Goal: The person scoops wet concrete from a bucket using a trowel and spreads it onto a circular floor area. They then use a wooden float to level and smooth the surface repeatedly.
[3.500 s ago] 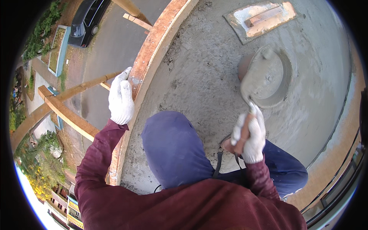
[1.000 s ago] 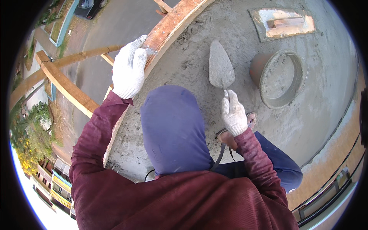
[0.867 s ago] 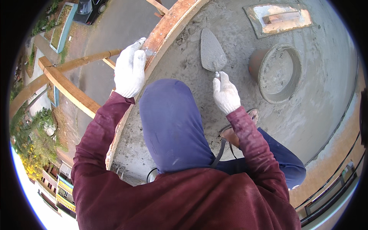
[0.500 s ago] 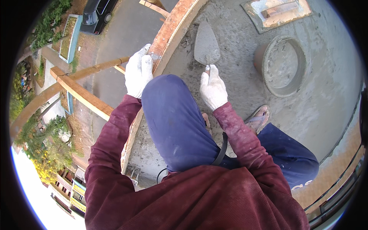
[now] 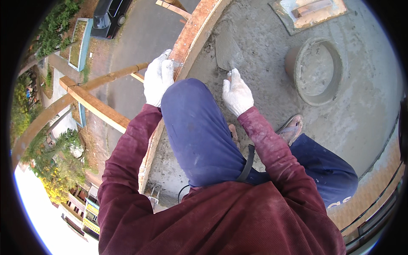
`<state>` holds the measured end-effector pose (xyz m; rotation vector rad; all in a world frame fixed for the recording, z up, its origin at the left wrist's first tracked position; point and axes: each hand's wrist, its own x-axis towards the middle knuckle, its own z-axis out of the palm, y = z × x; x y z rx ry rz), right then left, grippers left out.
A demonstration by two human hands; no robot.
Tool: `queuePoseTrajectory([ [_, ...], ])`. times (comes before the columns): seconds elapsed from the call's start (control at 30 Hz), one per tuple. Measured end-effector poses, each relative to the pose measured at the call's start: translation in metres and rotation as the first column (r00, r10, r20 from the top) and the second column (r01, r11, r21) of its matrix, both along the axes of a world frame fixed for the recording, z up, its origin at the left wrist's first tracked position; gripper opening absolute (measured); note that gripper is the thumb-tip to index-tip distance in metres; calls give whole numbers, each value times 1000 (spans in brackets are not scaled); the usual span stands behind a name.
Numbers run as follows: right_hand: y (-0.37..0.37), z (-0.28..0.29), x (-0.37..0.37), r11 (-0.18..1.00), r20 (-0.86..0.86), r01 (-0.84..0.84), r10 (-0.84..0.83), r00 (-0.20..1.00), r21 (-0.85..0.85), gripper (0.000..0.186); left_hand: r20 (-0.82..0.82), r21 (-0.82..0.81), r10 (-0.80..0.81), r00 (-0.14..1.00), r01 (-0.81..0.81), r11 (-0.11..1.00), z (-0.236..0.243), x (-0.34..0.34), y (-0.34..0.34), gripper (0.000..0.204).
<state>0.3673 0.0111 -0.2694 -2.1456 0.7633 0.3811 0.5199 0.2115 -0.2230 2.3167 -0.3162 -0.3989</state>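
Observation:
My left hand (image 5: 158, 80), in a white knit glove, grips the upright wooden board (image 5: 192, 36) along the slab's left edge. Its thumb side faces inward and some fingers are hidden. The other white-gloved hand, my right hand (image 5: 238, 95), is closed around the handle of a pointed trowel (image 5: 227, 52). Grey mortar coats the blade, which lies low over the rough wet concrete (image 5: 263, 55) beside the board and points away from me. Most of the handle is hidden inside my fist.
A bucket (image 5: 292, 63) with grey mix stands right of the trowel. Farther back lies a wooden float (image 5: 312, 20). Outside the board, timber (image 5: 95, 108) and bamboo poles (image 5: 112, 76) jut over a drop to a road with a parked black car (image 5: 108, 19). My bent knee (image 5: 187, 106) lies between my arms.
The trowel blade has shifted slightly against the concrete and blends more with its surface. My right hand stays closed on it, and my left hand keeps its place on the board.

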Motion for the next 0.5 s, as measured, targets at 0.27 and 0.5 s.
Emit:
queuePoseTrajectory([
  [0.27,60,-29,19,940,31,193,-210,977,283,62,-14,-37,39,999,-40,999,-4,-1,-5,27],
  [0.5,75,2,58,948,-90,157,-137,986,277,77,185,101,-129,974,112,989,1,-7,-2,30],
])
